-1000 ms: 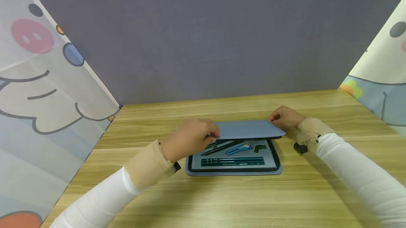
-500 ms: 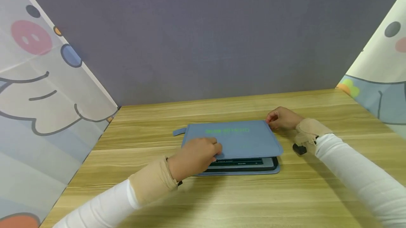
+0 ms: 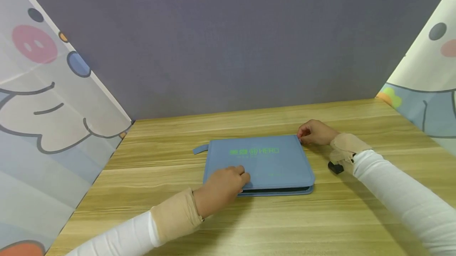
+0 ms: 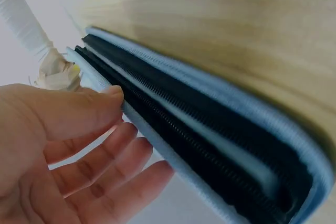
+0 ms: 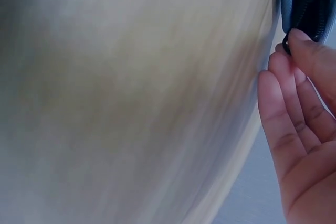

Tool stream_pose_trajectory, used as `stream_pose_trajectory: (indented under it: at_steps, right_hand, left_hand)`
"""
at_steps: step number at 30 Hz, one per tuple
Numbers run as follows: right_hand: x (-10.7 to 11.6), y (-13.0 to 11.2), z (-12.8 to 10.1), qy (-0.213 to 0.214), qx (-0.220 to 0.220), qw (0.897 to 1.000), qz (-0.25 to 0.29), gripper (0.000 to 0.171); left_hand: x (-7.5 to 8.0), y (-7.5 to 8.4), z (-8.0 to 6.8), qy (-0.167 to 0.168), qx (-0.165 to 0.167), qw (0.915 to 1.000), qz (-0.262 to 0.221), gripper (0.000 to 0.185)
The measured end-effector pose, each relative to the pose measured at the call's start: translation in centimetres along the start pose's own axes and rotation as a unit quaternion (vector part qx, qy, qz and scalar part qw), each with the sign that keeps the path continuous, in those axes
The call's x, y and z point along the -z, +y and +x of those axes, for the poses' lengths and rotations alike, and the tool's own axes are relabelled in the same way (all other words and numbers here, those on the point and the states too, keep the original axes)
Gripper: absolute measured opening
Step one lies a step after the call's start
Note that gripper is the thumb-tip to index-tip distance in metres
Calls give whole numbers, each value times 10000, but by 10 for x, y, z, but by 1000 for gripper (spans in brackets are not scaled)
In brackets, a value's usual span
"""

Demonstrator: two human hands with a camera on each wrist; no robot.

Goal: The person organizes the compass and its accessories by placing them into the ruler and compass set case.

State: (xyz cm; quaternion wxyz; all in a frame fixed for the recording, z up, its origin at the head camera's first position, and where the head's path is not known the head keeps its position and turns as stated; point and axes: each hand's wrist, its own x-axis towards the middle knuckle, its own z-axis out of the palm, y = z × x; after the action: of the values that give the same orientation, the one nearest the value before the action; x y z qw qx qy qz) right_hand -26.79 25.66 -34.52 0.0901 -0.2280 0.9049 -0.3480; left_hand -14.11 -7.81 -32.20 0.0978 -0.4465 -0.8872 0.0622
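Note:
A blue zippered pencil case [image 3: 274, 165] with green lettering lies on the wooden table, its lid lowered almost onto the base. A narrow dark gap shows along the front edge. My left hand [image 3: 221, 188] pinches the lid's front edge between thumb and fingers. In the left wrist view, the black zipper [image 4: 176, 121] runs unfastened between lid and base. At the back right corner my right hand [image 3: 316, 132] pinches the small black zipper pull [image 5: 286, 44], which the right wrist view shows between thumb and index finger. What lies inside is hidden by the lid.
A blue fabric tab [image 3: 200, 149] sticks out from the case's back left. The wooden table [image 3: 160, 161] meets a grey wall panel [image 3: 228, 50] behind. Cartoon-printed sheets [image 3: 64, 113] hang at both sides.
My left hand has brought the lid down and toward the front, covering the pencils and blue cutter seen inside earlier. The right hand has stayed at the back right corner.

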Motion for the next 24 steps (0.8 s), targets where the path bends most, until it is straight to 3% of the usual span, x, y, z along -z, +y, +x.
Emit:
stream_pose_trajectory:
  at_steps: [8, 15, 24]
  right_hand:
    - [0, 2, 2, 38, -3, 9994, -333, 10]
    - [0, 2, 2, 98, 90, 9986, -519, 12]
    - [-1, 3, 3, 95, 196, 9979, -617, 13]
  left_hand:
    - [-5, 4, 0, 84, 41, 9999, -86, 20]
    - [-1, 2, 8, -459, 254, 9975, -477, 21]
    - [-5, -14, 25, -637, 466, 9959, -436, 32]
